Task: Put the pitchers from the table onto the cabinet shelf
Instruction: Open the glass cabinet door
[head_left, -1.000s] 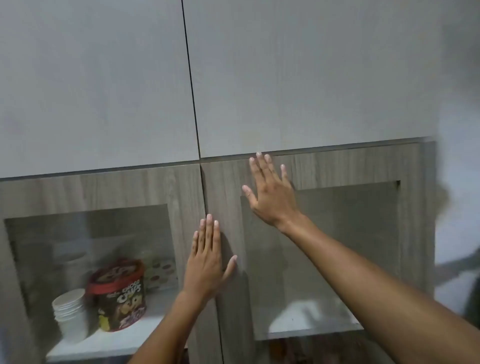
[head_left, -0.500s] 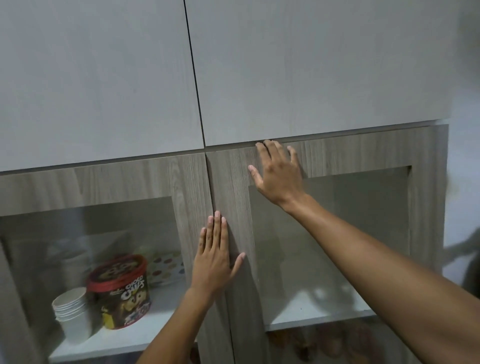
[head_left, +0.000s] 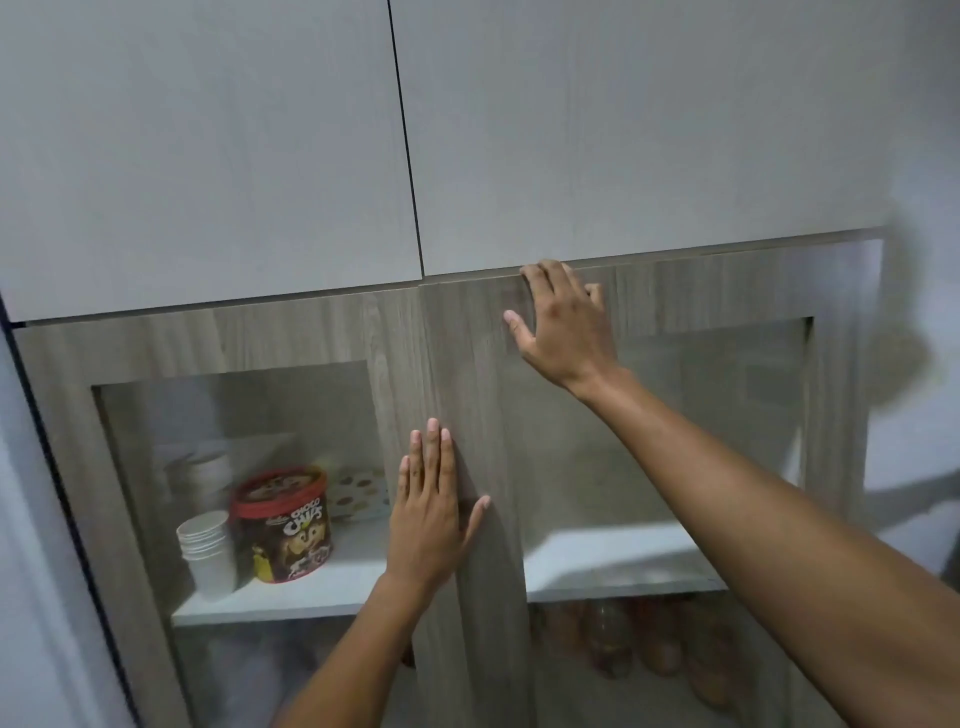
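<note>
No pitcher is in view. I face a wood cabinet with two glass-paned doors. My right hand (head_left: 563, 332) is at the top edge of the right cabinet door (head_left: 727, 291), its fingertips hooked into the gap above the door and the thumb spread to the left. My left hand (head_left: 431, 514) lies flat with straight fingers on the wood where the two doors meet. Behind the right pane a white cabinet shelf (head_left: 597, 566) shows with nothing standing on it. The right door's top left corner stands slightly proud of the left door (head_left: 208, 343).
Behind the left pane stand a stack of white cups (head_left: 208, 553), a red-lidded choco chips tub (head_left: 283, 525) and white bowls (head_left: 200, 470). Brownish containers (head_left: 649, 644) sit under the right shelf. Plain grey upper doors (head_left: 623, 130) are shut above.
My right hand slid up from the door's frame to its top edge and its fingers curled over it. My left hand stayed flat on the middle wood.
</note>
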